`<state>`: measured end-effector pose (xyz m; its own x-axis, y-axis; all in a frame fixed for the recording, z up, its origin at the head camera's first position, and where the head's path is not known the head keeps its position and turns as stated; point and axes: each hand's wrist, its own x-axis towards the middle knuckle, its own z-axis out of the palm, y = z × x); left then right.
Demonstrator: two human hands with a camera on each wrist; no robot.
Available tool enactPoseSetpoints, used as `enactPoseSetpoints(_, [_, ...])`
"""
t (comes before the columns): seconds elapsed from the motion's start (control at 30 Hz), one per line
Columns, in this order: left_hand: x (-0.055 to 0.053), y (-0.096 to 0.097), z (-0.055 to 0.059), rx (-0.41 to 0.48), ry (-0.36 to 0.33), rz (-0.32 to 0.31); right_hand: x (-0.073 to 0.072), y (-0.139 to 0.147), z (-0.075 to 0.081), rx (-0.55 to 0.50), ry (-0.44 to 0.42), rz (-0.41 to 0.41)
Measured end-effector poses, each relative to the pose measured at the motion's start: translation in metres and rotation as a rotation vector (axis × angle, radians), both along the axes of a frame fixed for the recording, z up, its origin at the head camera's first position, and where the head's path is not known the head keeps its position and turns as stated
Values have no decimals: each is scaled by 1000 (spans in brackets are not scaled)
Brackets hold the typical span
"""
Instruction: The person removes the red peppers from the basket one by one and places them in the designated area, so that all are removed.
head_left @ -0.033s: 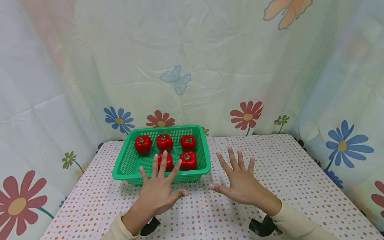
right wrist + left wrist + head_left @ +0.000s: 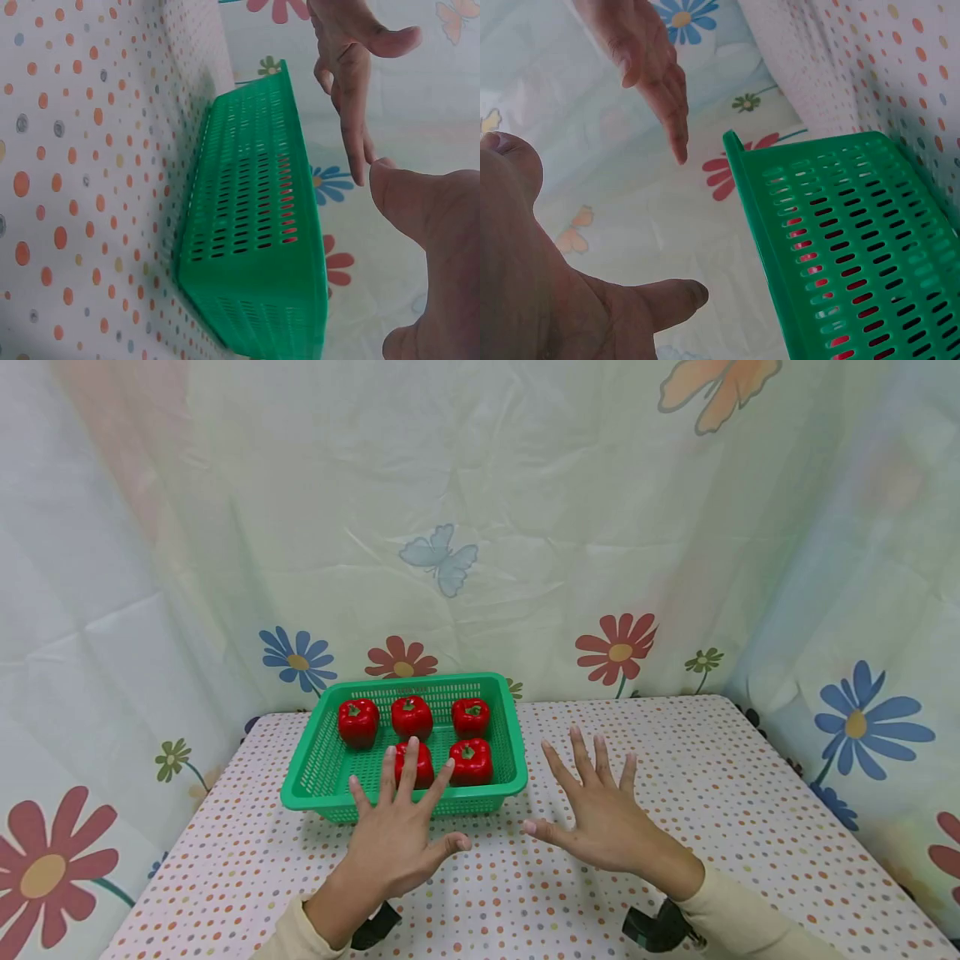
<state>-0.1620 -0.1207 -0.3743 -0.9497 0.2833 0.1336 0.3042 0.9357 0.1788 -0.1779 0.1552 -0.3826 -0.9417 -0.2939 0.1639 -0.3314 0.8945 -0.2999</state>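
Several red bell peppers [image 2: 471,762] sit in a green plastic basket [image 2: 517,752] with slotted walls. My left hand [image 2: 396,839] hovers in front of the basket, fingers spread and straight, holding nothing. Its fingertips overlap the near rim and partly hide one front pepper in the head view. To the right of the basket, my right hand [image 2: 603,818] is also spread in the air with nothing in it. Through the slots in the left wrist view, bits of red pepper show behind the basket wall [image 2: 855,225]. The basket's side [image 2: 247,195] also fills the middle of the right wrist view.
The table [image 2: 570,910] wears a white cloth with coloured dots. A curtain [image 2: 525,527] printed with flowers and butterflies hangs behind it and along both sides. Black straps with small devices [image 2: 660,927] are on both wrists. The basket stands near the table's back edge, left of centre.
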Motion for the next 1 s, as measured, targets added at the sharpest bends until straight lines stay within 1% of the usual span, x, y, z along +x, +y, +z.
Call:
enactPoseSetpoints(0.1, [0, -1, 0, -7, 10, -2, 1, 1, 1, -9, -13, 6])
enactPoseSetpoints(0.2, [-3, -4, 3, -7, 7, -17, 3, 2, 1, -18, -31, 12])
enactPoseSetpoints(0.27, [-8, -11, 8, 12, -4, -21, 3, 4, 2, -27, -34, 18])
enactPoseSetpoints(0.3, [-12, -18, 12, 26, -13, -19, 4, 5, 2, -31, -34, 22])
enactPoseSetpoints(0.37, [-23, -36, 20, 77, -31, -6, 4, 6, 3, -46, -38, 32])
enactPoseSetpoints(0.43, [-36, -64, 29, 187, -82, -1, 5, 7, 3, -56, -37, 40])
enactPoseSetpoints(0.47, [-42, -81, 33, 263, -119, -5, 5, 7, 2, -58, -39, 44])
enactPoseSetpoints(0.53, [-55, -117, 37, 478, -204, -37, 6, 7, 2, -71, -48, 52])
enactPoseSetpoints(0.6, [-66, -151, 38, 708, -293, -72, 7, 7, 1, -88, -57, 63])
enactPoseSetpoints(0.67, [-75, -180, 32, 921, -346, -106, 6, 8, 1, -114, -72, 82])
enactPoseSetpoints(0.7, [-79, -191, 26, 1006, -365, -119, 6, 9, 1, -128, -80, 93])
enactPoseSetpoints(0.73, [-82, -201, 20, 1071, -376, -124, 5, 9, 1, -140, -86, 106])
enactPoseSetpoints(0.8, [-89, -214, 4, 1186, -400, -131, 2, 9, 2, -165, -96, 134])
enactPoseSetpoints(0.83, [-93, -218, -5, 1231, -414, -129, 0, 9, 2, -176, -100, 149])
enactPoseSetpoints(0.9, [-102, -221, -24, 1259, -423, -96, -5, 10, 4, -207, -101, 174])
enactPoseSetpoints(1.0, [-113, -216, -49, 1284, -429, -45, -11, 10, 8, -252, -89, 201])
